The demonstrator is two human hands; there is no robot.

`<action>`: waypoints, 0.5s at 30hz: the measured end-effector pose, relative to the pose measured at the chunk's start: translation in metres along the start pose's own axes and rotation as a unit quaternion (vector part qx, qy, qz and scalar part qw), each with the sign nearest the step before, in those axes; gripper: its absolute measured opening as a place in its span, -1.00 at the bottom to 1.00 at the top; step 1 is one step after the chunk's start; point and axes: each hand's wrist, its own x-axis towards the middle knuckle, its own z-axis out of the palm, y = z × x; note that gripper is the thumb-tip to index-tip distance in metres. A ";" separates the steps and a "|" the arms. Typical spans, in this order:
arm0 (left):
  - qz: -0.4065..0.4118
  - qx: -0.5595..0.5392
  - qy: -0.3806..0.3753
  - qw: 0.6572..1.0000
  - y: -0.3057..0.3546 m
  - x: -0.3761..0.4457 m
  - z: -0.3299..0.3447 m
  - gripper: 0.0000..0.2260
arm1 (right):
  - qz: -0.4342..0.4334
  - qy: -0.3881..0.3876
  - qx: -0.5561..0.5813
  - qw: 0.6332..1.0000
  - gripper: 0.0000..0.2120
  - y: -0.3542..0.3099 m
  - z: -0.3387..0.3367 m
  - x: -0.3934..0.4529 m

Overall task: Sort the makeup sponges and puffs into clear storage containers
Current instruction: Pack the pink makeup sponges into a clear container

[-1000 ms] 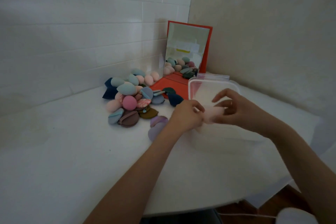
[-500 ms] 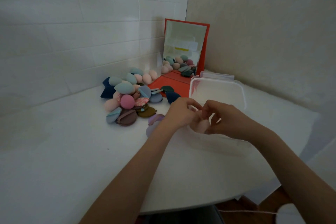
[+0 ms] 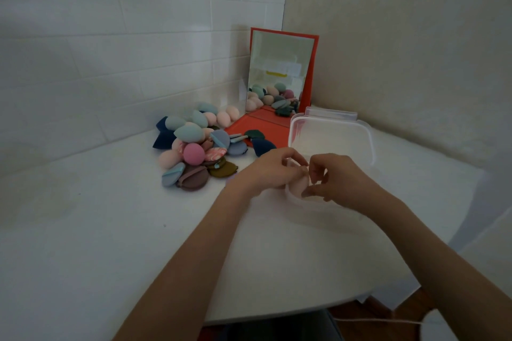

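1. Both hands meet at our 1 o'clock, over the near rim of a clear tub [image 3: 297,199]: our left hand [image 3: 273,171] and right hand [image 3: 336,178] each pinch the same pale pink sponge [image 3: 300,184] with curled fingers
2. That sponge sits between our fingertips, its lower end just at or inside the tub's near left corner; we cannot tell whether it touches the bottom
3. Beyond the hands, at 12 o'clock, a clear lid [image 3: 331,137] stands tilted up with a second clear piece [image 3: 331,113] just behind it
4. At 11 o'clock lies the pile [image 3: 194,144] of sponges and puffs on the white table [image 3: 97,230]: teal and pink egg shapes at the back, a round pink sponge [image 3: 194,153] in the middle, navy ones [image 3: 162,135] at the far left
5. Flat puffs lie at the pile's near edge: a brown puff [image 3: 194,177], an olive puff [image 3: 223,169] touching it on the right, and a light blue puff [image 3: 171,174] on the left
6. A navy sponge [image 3: 261,145] and a dark green puff [image 3: 253,134] lie apart from the pile, just beside our left hand, on the edge of a red stand
7. A red mirror [image 3: 279,75] stands upright in the corner at 12 o'clock, reflecting part of the pile
8. A white cord [image 3: 382,320] runs along the floor at 5 o'clock
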 end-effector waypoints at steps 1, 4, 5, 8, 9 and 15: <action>0.002 -0.001 -0.012 1.000 0.000 -0.002 -0.002 -0.79 | 0.004 -0.012 0.004 1.000 -0.73 0.001 0.000 0.000; 0.005 0.004 -0.025 1.000 -0.001 -0.004 -0.002 -0.69 | 0.002 -0.017 0.013 1.000 -0.72 0.003 0.002 0.000; 0.008 0.008 -0.020 1.000 0.000 -0.004 -0.001 -0.71 | 0.003 -0.017 0.018 1.000 -0.72 0.003 0.001 0.000; 0.011 0.018 0.004 1.000 0.001 -0.004 0.002 -0.74 | 0.031 -0.055 0.044 0.997 -0.83 0.007 -0.004 0.001; 0.012 0.016 0.005 1.000 0.002 -0.005 0.003 -0.72 | 0.035 -0.061 0.038 0.997 -0.84 0.009 -0.007 0.002; 0.003 0.026 0.012 1.000 0.005 -0.003 0.011 -0.71 | -0.049 0.105 0.044 0.992 -0.81 -0.025 -0.028 0.022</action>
